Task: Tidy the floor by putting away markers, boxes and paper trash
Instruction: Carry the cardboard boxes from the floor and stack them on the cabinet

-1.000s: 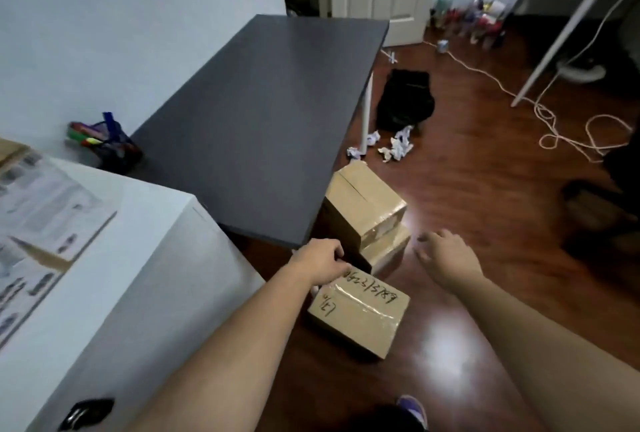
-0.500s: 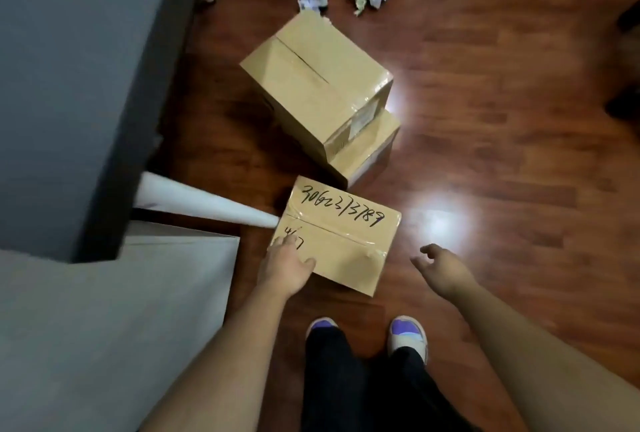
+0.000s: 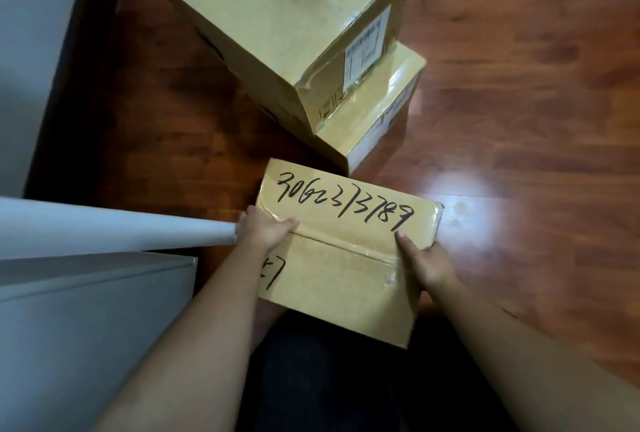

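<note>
A flat cardboard box (image 3: pixel 341 258) with black handwritten numbers on its taped top is in the middle of the head view, over the wooden floor (image 3: pixel 519 154). My left hand (image 3: pixel 265 229) grips its left edge, thumb on top. My right hand (image 3: pixel 424 263) grips its right edge, thumb on top. Behind it, a large taped cardboard box (image 3: pixel 270 22) rests tilted on a smaller flat cardboard box (image 3: pixel 374 119).
A white table leg (image 3: pixel 114 227) lies across the left, ending beside my left hand. A white cabinet (image 3: pixel 86 320) fills the lower left and the dark tabletop edge (image 3: pixel 69 67) runs up the left. My dark trousers (image 3: pixel 329 379) are below the box.
The camera has dropped much closer to the floor. Both hands have closed on the sides of the numbered box; before, the left hand only touched it and the right hand was apart from it.
</note>
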The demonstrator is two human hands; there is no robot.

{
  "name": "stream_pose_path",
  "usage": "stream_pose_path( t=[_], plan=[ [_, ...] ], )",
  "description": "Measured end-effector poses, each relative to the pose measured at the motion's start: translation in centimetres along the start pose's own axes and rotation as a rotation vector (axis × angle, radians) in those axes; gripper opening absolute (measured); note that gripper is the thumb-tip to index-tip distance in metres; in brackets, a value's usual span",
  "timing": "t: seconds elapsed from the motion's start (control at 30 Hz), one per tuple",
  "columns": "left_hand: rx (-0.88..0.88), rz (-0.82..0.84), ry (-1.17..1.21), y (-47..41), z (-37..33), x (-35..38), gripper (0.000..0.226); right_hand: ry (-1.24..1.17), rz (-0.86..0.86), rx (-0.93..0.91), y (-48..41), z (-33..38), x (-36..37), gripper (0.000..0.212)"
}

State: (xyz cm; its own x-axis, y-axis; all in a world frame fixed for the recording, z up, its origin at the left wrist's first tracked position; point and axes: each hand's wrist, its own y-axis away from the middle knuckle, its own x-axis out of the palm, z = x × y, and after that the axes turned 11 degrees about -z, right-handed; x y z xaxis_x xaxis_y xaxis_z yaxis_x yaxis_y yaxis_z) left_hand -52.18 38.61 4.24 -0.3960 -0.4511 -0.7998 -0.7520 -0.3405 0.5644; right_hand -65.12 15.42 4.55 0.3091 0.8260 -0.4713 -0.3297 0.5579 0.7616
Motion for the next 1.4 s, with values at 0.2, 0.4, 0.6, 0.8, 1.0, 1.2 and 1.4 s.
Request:
stream_pose_path(
  t=[0.2, 0.4, 0.6, 0.8, 1.0, 1.2, 1.4],
  plan=[
    [0.076, -0.150, 0.105, 5.2, -4.0, -3.3, 0.085, -0.017, -0.138, 0.055, 1.7, 3.3, -5.5, 0.065],
    [0.153, -0.034, 0.162, 17.5, -9.6, -15.5, 0.071, 0.021, -0.199, 0.029, 12.7, 9.2, -16.9, 0.090],
    [0.279, -0.093, 0.168, 32.2, -17.2, -29.4, 0.079, 0.030, -0.300, -0.094, 25.6, 19.8, -31.2, 0.092],
    [0.405, -0.179, 0.417, 43.1, -24.0, -41.8, 0.076, 0.004, -0.474, -0.333, 35.7, 31.9, -43.7, 0.102],
    [0.471, -0.329, 0.741, 48.9, -23.0, -58.0, 0.059, -0.050, -0.413, -0.731, 47.4, 45.6, -47.7, 0.085],
    [0.404, -0.574, 0.911, 53.5, -12.4, -71.8, 0.066, -0.165, -0.093, -1.080, 61.7, 52.5, -41.6, 0.049],
    [0.123, -0.904, 1.005, 60.0, 5.3, -78.1, 0.064, -0.279, 0.470, -1.265, 76.3, 49.9, -29.2, 0.039]
  ],
)
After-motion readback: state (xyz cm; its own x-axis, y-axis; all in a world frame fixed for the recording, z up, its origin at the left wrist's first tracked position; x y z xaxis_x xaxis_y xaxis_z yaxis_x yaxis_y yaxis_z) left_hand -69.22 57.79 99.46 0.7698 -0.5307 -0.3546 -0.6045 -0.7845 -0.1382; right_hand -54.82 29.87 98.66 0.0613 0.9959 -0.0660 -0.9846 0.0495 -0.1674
